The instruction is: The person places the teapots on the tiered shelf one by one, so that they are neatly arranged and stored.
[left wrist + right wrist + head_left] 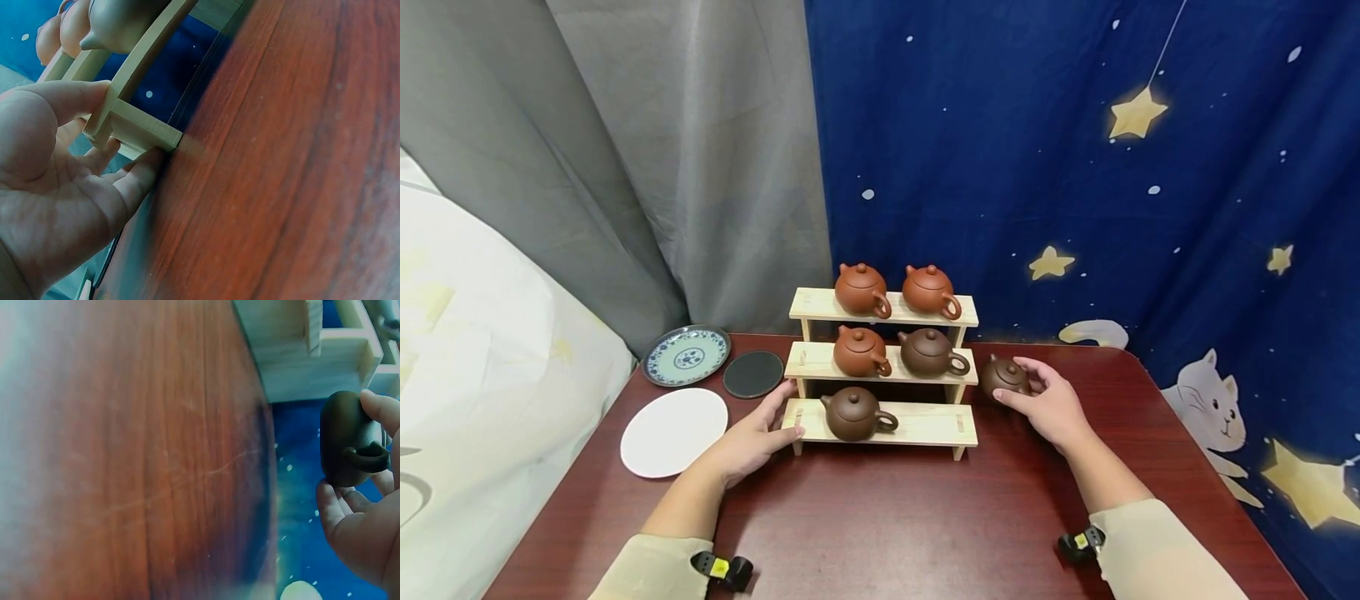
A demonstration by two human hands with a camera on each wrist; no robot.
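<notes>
A dark brown teapot (1004,377) is in my right hand (1051,407), off the right end of a three-step wooden stand (917,427). In the right wrist view the thumb and fingers grip the teapot's body (342,434), lifted off the table with its handle toward the palm. My left hand (752,437) holds the left end of the stand's lowest step, thumb on the board (140,62) and fingers against its leg. On that step sits another dark brown teapot (853,415). The middle step bears a reddish teapot (859,352) and a dark brown teapot (927,353).
Two reddish teapots, one left (859,288) and one right (928,290), stand on the top step. Left of the stand lie a black round mat (753,375), a blue-patterned plate (688,357) and a white round plate (674,433). Curtains (1000,167) hang behind the dark red table (880,525).
</notes>
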